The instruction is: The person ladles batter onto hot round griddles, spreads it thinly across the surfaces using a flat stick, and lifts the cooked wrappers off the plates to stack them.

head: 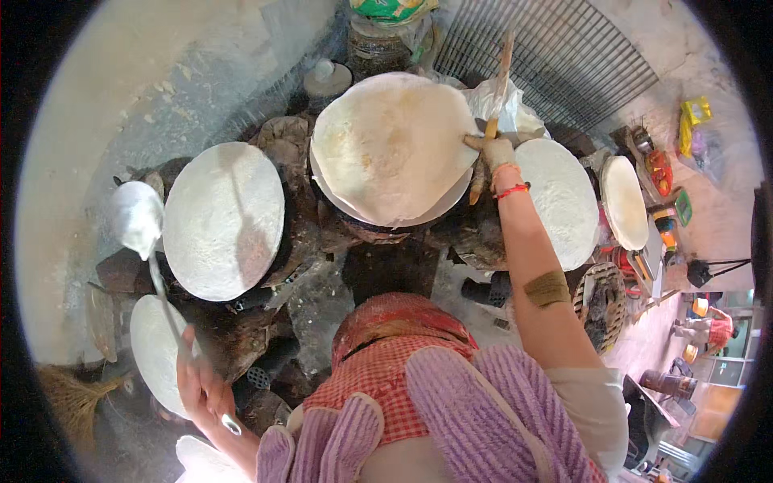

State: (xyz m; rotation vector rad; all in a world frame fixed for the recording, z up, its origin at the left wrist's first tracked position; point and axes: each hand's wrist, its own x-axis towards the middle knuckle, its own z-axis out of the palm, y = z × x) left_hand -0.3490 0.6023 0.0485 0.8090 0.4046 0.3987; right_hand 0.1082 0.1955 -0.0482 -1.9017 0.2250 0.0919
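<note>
My left hand (202, 386) grips the long handle of a ladle (137, 211), whose blurred bowl carries white batter. The bowl hangs at the left, beside a white batter round (217, 229). My right hand (496, 152), in a light glove, is closed around a wooden-handled tool (500, 84). Its fingers are at the right edge of a large, thin, cream flatbread (392, 145) with light brown patches. I cannot tell whether they pinch that edge. The flatbread lies off-centre over a round pan (444, 202), overhanging its upper side.
More white rounds lie at right (552, 205), far right (625, 202) and lower left (154, 350). A metal grid (543, 57) leans at the back. A straw broom (78, 398) is at left, a woven basket (598, 308) at right. Another person (718, 332) stands far off.
</note>
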